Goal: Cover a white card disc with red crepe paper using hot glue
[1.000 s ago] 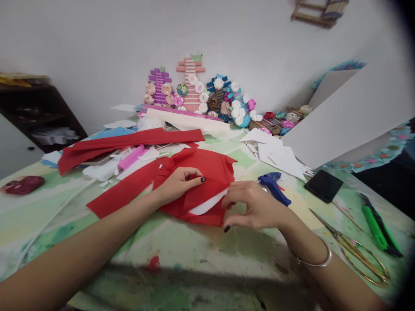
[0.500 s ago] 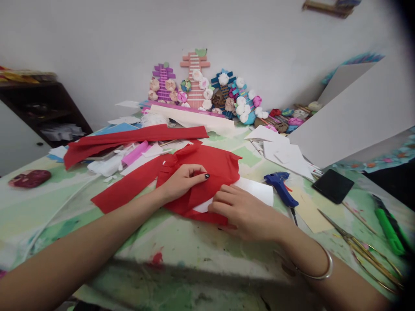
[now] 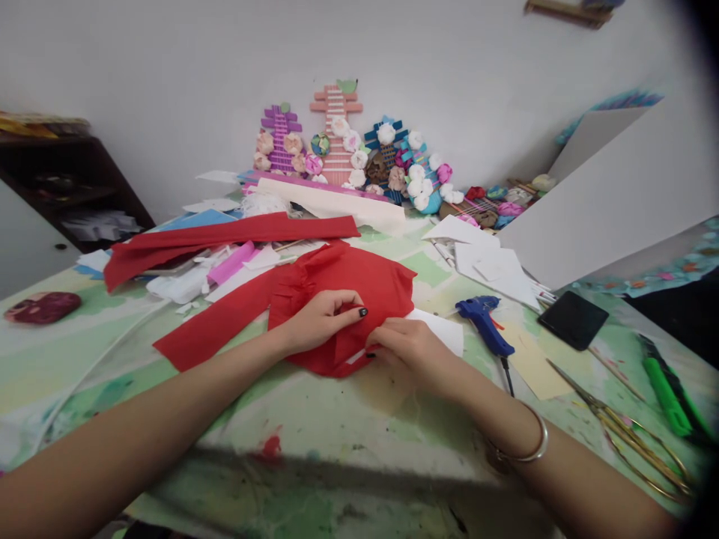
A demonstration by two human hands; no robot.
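Note:
A sheet of red crepe paper, gathered in pleats at its left side, lies over a piece of white card whose right end sticks out. My left hand rests on the red paper, thumb and curled fingers closed at a fold of it. At the near edge my right hand pinches the paper where it is folded over the card; a thin white strip still shows there. A long red strip extends to the left from under the pleats.
Right of my hands lie a blue glue gun, gold scissors, a green cutter and a black flat object. More red paper and scraps lie behind. Decorated stick crafts lean against the wall.
My right hand has drawn the near edge of the red paper inward over the white card, so less white shows. My left hand has stayed nearly in place.

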